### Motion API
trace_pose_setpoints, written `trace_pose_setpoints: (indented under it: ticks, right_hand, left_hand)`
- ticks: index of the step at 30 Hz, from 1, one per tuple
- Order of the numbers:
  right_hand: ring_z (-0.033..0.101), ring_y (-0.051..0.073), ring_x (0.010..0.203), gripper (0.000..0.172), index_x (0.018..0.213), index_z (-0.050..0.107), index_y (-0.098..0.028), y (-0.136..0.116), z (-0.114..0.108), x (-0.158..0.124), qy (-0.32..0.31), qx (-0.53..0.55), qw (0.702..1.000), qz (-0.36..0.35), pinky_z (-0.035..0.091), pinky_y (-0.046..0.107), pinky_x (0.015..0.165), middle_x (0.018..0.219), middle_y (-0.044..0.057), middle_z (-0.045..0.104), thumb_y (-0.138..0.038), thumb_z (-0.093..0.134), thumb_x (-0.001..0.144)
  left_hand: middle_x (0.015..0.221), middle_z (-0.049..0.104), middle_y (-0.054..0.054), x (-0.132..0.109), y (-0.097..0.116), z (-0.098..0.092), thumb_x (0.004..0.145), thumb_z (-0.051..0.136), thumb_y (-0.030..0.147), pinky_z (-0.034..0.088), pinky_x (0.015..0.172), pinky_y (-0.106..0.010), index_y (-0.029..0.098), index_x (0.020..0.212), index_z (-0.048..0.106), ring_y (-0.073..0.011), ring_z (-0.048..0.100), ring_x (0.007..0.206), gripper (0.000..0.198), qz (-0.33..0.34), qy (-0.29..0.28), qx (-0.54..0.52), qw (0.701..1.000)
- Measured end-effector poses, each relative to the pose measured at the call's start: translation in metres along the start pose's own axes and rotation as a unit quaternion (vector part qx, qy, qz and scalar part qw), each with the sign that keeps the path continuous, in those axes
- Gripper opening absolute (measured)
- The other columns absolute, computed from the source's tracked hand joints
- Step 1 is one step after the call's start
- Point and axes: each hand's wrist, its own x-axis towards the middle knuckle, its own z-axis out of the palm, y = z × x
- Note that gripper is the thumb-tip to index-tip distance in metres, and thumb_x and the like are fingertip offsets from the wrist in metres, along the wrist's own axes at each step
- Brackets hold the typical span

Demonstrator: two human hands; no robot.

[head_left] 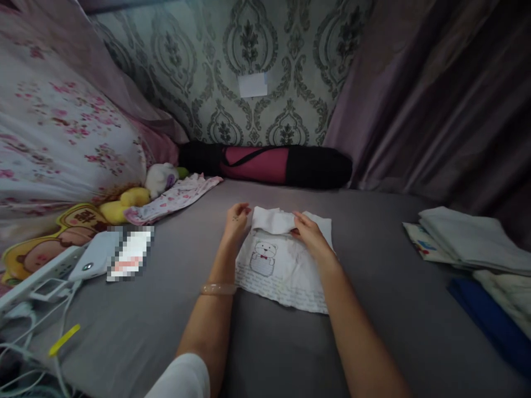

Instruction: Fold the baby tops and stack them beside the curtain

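A white child's shirt (290, 265) lies on the grey bed in front of me, printed with a bear and lines of lettering. Its upper part is folded over into a band. My right hand (309, 232) pinches that folded band at its right side, the thumb underneath. Beside the upper left edge is my left hand (238, 216), its fingers loosely bent and seemingly just apart from the cloth; its palm side is hidden. A pale bangle (218, 289) circles the left wrist.
Folded clothes, light ones (468, 237) and a blue one (489, 320), lie at right. At left are a power strip (37, 282), cables, a white device (95, 254), plush toys (161, 179) and a patterned cloth (178, 196). A black-and-pink long bag (257, 166) lines the wall.
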Motion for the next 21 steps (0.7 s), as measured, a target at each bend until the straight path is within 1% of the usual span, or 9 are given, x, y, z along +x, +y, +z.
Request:
trace_pose_setpoints:
  ticks: [2,4,7,9,11,13,17,19,21]
  right_hand:
    - [0.068,0.018,0.089,0.036,0.112,0.07,-0.017,0.006,-0.003,0.004,-0.007,-0.047,0.998,-0.035,0.056,0.031,0.08,0.103,0.007,0.072,-0.033,0.054,0.084]
    - [0.068,0.02,0.092,0.033,0.102,0.073,-0.015,0.01,-0.006,0.008,0.009,-0.095,0.992,-0.083,0.056,0.032,0.08,0.097,0.006,0.074,-0.035,0.055,0.082]
    - [0.068,0.022,0.091,0.033,0.097,0.075,-0.016,0.01,-0.012,0.013,0.066,-0.159,0.974,-0.148,0.056,0.032,0.08,0.094,0.007,0.075,-0.037,0.056,0.079]
    - [0.069,0.022,0.088,0.034,0.097,0.075,-0.016,0.008,-0.016,0.015,0.095,-0.188,0.963,-0.166,0.056,0.034,0.081,0.094,0.008,0.075,-0.037,0.057,0.078]
    - [0.069,0.022,0.086,0.034,0.098,0.075,-0.015,0.007,-0.021,0.016,0.115,-0.203,0.958,-0.169,0.056,0.036,0.082,0.096,0.009,0.074,-0.035,0.057,0.077]
    - [0.068,0.021,0.085,0.034,0.101,0.074,-0.016,0.009,-0.026,0.017,0.123,-0.202,0.958,-0.161,0.056,0.037,0.083,0.099,0.009,0.074,-0.031,0.058,0.075]
    - [0.068,0.019,0.091,0.034,0.105,0.072,-0.022,0.015,-0.034,0.019,0.116,-0.152,0.976,-0.102,0.057,0.037,0.083,0.103,0.005,0.072,-0.025,0.058,0.074]
    - [0.067,0.02,0.096,0.033,0.103,0.072,-0.022,0.016,-0.037,0.019,0.119,-0.139,0.98,-0.074,0.056,0.037,0.085,0.102,0.004,0.072,-0.022,0.059,0.072]
    - [0.066,0.022,0.102,0.03,0.097,0.072,-0.02,0.016,-0.039,0.019,0.133,-0.152,0.977,-0.07,0.054,0.039,0.091,0.101,0.006,0.072,-0.017,0.06,0.069]
  left_hand:
    - [0.091,0.072,-0.01,0.003,-0.007,0.003,0.074,0.053,0.015,0.053,0.09,-0.039,0.015,0.097,0.067,-0.023,0.068,0.093,0.026,0.01,-0.007,0.023,1.0]
    - [0.091,0.072,-0.012,0.005,-0.011,0.008,0.072,0.052,0.011,0.052,0.093,-0.041,0.013,0.095,0.068,-0.0239,0.069,0.093,0.029,0.023,-0.019,0.052,0.998]
    - [0.102,0.072,-0.015,0.004,-0.016,0.016,0.071,0.051,0.007,0.049,0.097,-0.041,0.011,0.102,0.069,-0.0248,0.068,0.099,0.036,0.048,-0.056,0.099,0.992]
    - [0.113,0.07,-0.016,0.0,-0.019,0.019,0.075,0.051,0.007,0.047,0.101,-0.041,0.011,0.111,0.068,-0.025,0.065,0.107,0.04,0.07,-0.081,0.134,0.985]
    - [0.121,0.068,-0.014,-0.005,-0.022,0.021,0.079,0.05,0.008,0.045,0.104,-0.042,0.014,0.119,0.065,-0.0251,0.062,0.114,0.043,0.095,-0.101,0.168,0.976]
    - [0.124,0.067,-0.013,-0.009,-0.025,0.022,0.083,0.049,0.01,0.043,0.107,-0.042,0.017,0.125,0.062,-0.025,0.059,0.118,0.045,0.122,-0.12,0.192,0.966]
    - [0.135,0.06,-0.011,-0.013,-0.033,0.025,0.087,0.045,0.013,0.037,0.112,-0.042,0.017,0.13,0.059,-0.0235,0.053,0.128,0.045,0.173,-0.164,0.218,0.947]
    - [0.142,0.055,-0.01,-0.013,-0.038,0.026,0.088,0.044,0.014,0.034,0.115,-0.041,0.018,0.132,0.057,-0.0225,0.048,0.133,0.045,0.181,-0.177,0.232,0.939]
    - [0.146,0.051,-0.011,-0.011,-0.043,0.026,0.088,0.044,0.015,0.031,0.117,-0.041,0.017,0.133,0.056,-0.0224,0.044,0.137,0.046,0.18,-0.186,0.251,0.932]
